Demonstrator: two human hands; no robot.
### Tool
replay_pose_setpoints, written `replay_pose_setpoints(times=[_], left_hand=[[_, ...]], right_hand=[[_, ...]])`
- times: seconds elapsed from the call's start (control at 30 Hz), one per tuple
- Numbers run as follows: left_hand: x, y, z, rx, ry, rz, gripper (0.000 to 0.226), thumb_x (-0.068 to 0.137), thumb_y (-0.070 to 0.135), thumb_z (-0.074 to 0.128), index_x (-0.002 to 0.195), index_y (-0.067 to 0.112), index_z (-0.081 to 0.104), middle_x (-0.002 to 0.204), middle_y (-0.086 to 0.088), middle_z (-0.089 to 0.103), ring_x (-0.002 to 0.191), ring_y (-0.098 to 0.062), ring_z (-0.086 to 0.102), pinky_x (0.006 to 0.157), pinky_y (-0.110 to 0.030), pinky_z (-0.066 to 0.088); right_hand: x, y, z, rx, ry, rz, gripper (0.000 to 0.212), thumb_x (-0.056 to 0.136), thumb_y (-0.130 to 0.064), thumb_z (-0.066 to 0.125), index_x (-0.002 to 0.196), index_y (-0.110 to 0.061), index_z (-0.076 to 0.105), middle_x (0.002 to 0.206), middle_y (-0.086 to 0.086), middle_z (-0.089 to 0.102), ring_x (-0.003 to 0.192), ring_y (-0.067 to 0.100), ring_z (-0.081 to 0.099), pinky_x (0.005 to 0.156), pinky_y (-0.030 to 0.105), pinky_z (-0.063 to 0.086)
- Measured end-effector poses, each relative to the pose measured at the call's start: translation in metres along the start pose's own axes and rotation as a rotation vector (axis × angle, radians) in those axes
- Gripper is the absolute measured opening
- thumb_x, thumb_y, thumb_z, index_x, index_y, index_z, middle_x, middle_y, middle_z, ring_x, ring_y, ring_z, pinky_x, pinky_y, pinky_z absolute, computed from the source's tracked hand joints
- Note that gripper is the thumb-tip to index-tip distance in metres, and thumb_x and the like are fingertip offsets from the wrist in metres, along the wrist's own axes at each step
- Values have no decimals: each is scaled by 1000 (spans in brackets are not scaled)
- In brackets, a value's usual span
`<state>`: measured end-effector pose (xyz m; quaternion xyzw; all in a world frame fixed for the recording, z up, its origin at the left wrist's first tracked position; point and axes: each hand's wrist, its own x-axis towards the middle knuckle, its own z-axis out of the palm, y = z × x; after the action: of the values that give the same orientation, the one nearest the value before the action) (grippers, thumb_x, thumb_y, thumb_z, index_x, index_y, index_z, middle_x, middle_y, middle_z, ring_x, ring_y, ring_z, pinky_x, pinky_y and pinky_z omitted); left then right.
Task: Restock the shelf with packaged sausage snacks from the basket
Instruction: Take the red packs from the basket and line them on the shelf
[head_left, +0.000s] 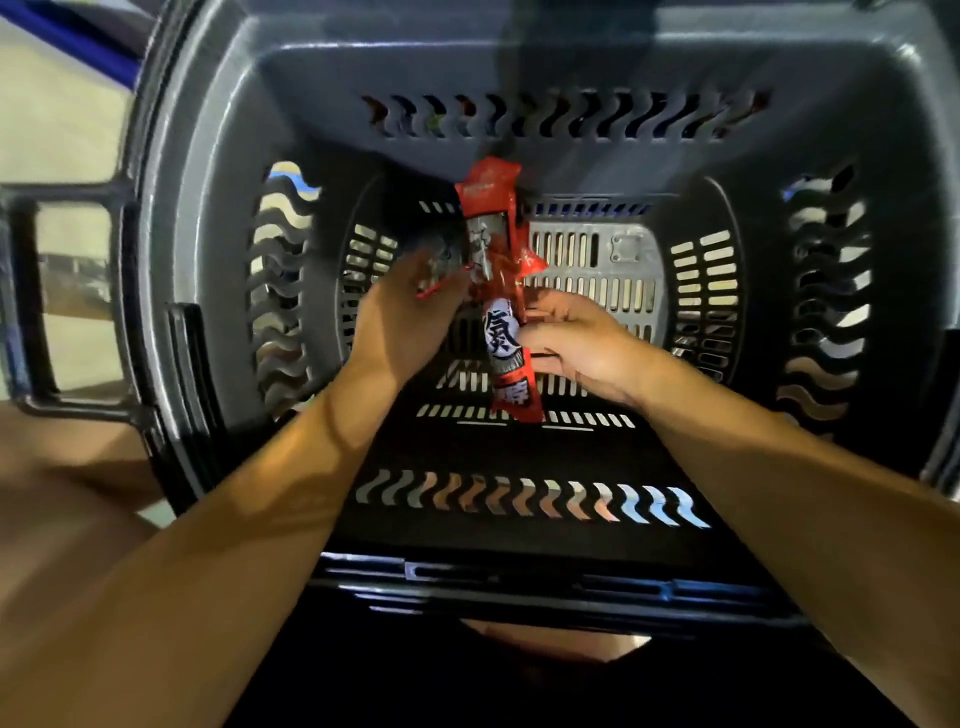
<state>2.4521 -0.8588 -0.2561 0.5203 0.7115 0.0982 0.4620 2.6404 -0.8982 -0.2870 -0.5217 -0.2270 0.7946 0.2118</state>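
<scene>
Both hands are down inside the basket (208, 218). The right hand (576, 343) pinches a red sausage pack (506, 338), and the left hand (410, 317) curls around more red packs (488, 228). The slick wrappers could slide out of that loose bunch. One big Chinese character shows on the label; the brand is unreadable.

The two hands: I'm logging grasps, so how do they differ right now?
The left hand reaches in from the left, fingers at the packets' upper part; what it holds is blurred. The right hand comes from the right and pinches a packet lower, by its white label. The left sits slightly higher. Both are inside the basket.
</scene>
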Motion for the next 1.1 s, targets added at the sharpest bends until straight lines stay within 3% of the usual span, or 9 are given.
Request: replay_pose_setpoints(times=[0.1,0.2,0.4,0.53,0.63,0.73,0.83,0.93,1.1], left_hand=[[-1,14,-11,-371,-84,-23,33,86,35,62,112,15,68,98,1,73,91,-12,68,86,-32,52],[-10,27,-17,-621,-188,-20,15,97,15,54,105,14,67,92,-3,72,85,-16,68,78,-31,56],[-8,27,-8,-644,-199,-38,13,97,18,57,99,9,67,90,-12,68,79,-22,68,75,-36,57],[1,22,6,-664,-214,-59,17,95,19,60,104,6,66,91,-10,72,84,-26,71,78,-40,58],[12,15,18,-595,-176,-86,14,91,28,63,98,18,69,98,-8,73,91,-23,71,74,-34,59],[22,0,24,-552,-30,-182,7,93,24,62,96,23,68,96,-2,71,87,-15,69,61,-21,53],[34,-31,27,-270,-17,-138,21,92,32,62,109,22,69,109,2,68,100,-14,64,84,-30,51],[43,-52,28,-2,-108,-118,36,89,42,63,123,31,60,123,1,63,112,-19,58,99,-39,45],[65,-85,43,309,-239,-147,69,80,35,72,141,23,43,136,-9,53,123,-29,51,105,-43,42]], right_hand=[[-5,-9,9,112,-76,37,36,91,0,55,127,-5,58,119,14,69,109,27,67,95,41,53],[-11,-11,13,169,-118,78,56,81,-8,58,136,-2,50,128,19,63,117,35,61,105,51,45],[-25,-5,15,210,-162,77,48,84,-8,55,132,-3,54,124,19,65,115,35,61,107,55,42],[-37,0,20,-36,9,-5,35,90,-9,65,124,-15,62,119,9,71,113,25,66,103,47,48],[-38,8,21,-163,234,-6,27,91,-16,67,116,-27,62,109,-2,73,104,18,69,101,47,50],[-40,16,14,-203,347,56,33,94,-20,64,125,-27,53,110,-6,68,104,15,66,101,46,50],[-42,20,6,-246,397,94,37,95,-19,63,130,-22,50,108,-10,63,104,13,62,99,37,50],[-39,22,2,-260,400,128,37,96,-18,61,131,-20,49,99,-16,59,91,0,57,73,16,46],[-41,27,1,-255,433,221,35,97,-16,59,129,-21,48,97,-15,56,85,0,52,76,22,42]])
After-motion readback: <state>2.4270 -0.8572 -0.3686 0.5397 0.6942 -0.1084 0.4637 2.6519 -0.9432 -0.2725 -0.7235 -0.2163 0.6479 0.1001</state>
